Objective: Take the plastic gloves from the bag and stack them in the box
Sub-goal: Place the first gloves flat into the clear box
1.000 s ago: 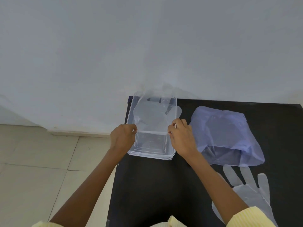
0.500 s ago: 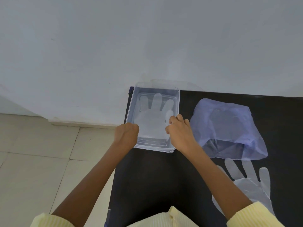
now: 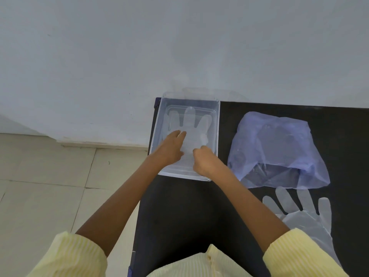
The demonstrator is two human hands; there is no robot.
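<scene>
A clear plastic box (image 3: 217, 124) stands at the table's far left corner. A clear plastic glove (image 3: 189, 120) lies flat inside it, fingers pointing away from me. My left hand (image 3: 171, 147) rests flat on the glove's palm with fingers stretched out. My right hand (image 3: 204, 161) is curled at the glove's cuff near the box's right wall; whether it pinches the plastic is unclear. A pale purple plastic bag (image 3: 277, 148) lies to the right of the box. Another clear glove (image 3: 307, 220) lies flat on the table below the bag.
The black table (image 3: 189, 212) ends at its left edge just beside the box, with tiled floor (image 3: 50, 186) beyond. A white wall (image 3: 179, 47) runs directly behind the table. My yellow striped sleeves (image 3: 295, 254) show at the bottom.
The glove was held up over the box by both hands, then lowered flat into it. My left hand has moved from the box's rim onto the glove, and my right hand has moved inward.
</scene>
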